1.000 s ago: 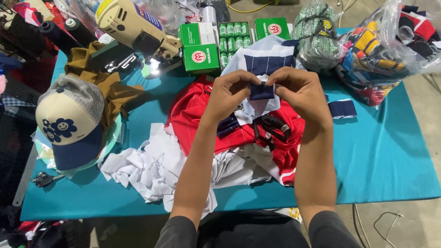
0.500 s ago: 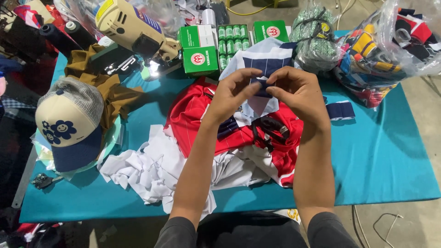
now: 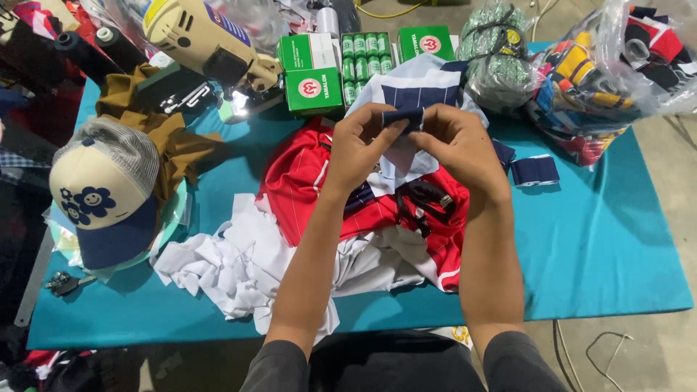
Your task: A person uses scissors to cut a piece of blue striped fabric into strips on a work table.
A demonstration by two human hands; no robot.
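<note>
My left hand (image 3: pixel 359 145) and my right hand (image 3: pixel 457 145) meet above the table and pinch a small navy fabric band (image 3: pixel 404 117) between their fingertips. Under them lies a red garment with white stripes (image 3: pixel 305 181). A white and navy striped garment (image 3: pixel 421 91) is spread just beyond my fingers. Black scissors (image 3: pixel 428 199) rest on the red cloth below my right wrist. Another navy band (image 3: pixel 535 170) lies on the blue table cover to the right.
White fabric scraps (image 3: pixel 225 265) are piled at the front left. A cream and navy cap (image 3: pixel 102 189) sits left. At the back are a cream cutting machine (image 3: pixel 203 40), green boxes (image 3: pixel 312 72), a green bundle (image 3: pixel 497 43) and a plastic bag of trims (image 3: pixel 602 72). The blue table cover (image 3: pixel 602 239) ends at right.
Both hands have lifted the navy band a little higher and farther from me, and the fingers have closed in on it.
</note>
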